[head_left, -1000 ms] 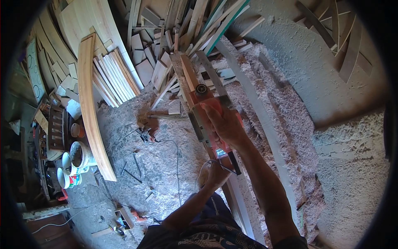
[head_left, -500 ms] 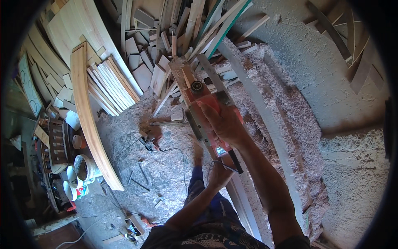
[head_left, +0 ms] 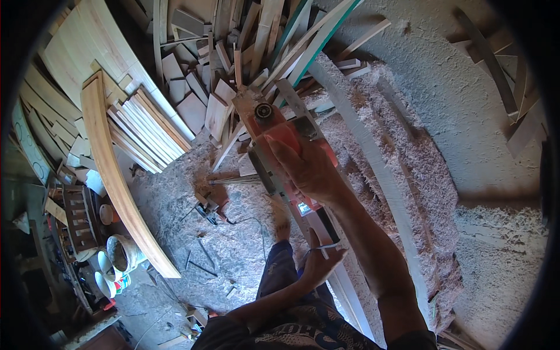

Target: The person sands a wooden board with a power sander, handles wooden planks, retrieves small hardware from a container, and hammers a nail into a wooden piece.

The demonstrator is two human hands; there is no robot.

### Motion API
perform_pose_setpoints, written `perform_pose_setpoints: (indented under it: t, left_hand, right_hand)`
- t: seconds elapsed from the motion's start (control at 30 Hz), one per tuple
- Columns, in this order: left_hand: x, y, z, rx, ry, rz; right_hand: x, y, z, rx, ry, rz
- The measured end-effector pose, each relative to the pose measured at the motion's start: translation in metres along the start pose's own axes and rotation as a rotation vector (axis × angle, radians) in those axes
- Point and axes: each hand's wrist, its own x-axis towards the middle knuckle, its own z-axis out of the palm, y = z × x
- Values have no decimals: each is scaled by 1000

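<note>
A red electric hand planer (head_left: 291, 131) with a dark round front knob sits on a long wooden board (head_left: 248, 108) that runs from the scrap pile down toward my body. My right hand (head_left: 306, 169) is closed round the planer's top handle, its thumb lying along the left side. Behind the tool, my left hand (head_left: 321, 267) is beside the board with the thin power cord (head_left: 328, 247) running across between thumb and fingers. Its fingertips are partly hidden. A small light patch glows at the planer's rear.
Pale shavings (head_left: 402, 157) are heaped along the right, with a long plank (head_left: 373, 146) over them. Offcuts (head_left: 192, 111) crowd the back. A curved board (head_left: 111, 157) leans at left near white buckets (head_left: 122, 254). Another power tool (head_left: 210, 210) lies on the dusty floor.
The planer and my right hand have shifted slightly left in view. My left hand has moved a little lower and right, its thumb now spread upward at the cord. The view has turned slightly.
</note>
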Motion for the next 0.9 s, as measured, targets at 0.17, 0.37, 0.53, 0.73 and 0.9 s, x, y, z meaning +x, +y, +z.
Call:
perform_pose_setpoints:
  t: [0.17,0.37,0.53,0.73,0.9]
  left_hand:
    - [6,-23,-9,177,-79,-49]
    - [5,7,-12,205,-15,-12]
    - [3,-1,-11,264,-54,-14]
    - [3,-19,-8,158,-92,-57]
    - [10,-105,-12,393,-78,168]
  right_hand:
    - [34,-4,0,-23,-42,184]
    - [70,-2,6,25,-42,142]
    - [100,8,17,29,-11,103]
    - [121,-16,8,4,-103,146]
    - [54,-27,24,108,14,-58]
